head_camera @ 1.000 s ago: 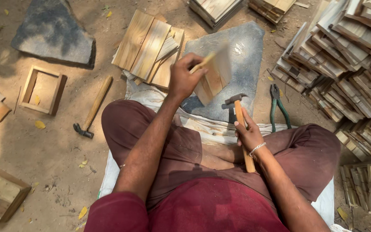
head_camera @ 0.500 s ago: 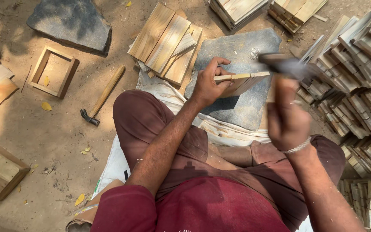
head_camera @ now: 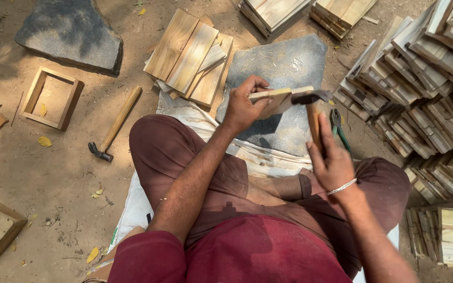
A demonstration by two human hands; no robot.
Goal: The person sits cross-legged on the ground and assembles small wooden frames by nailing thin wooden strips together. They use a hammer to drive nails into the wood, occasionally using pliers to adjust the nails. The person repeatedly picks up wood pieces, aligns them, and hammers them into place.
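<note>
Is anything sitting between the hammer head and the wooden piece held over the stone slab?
Nothing visible. The hammer in the right hand has its head at the end of the wooden piece, which the left hand grips over the stone slab.
</note>
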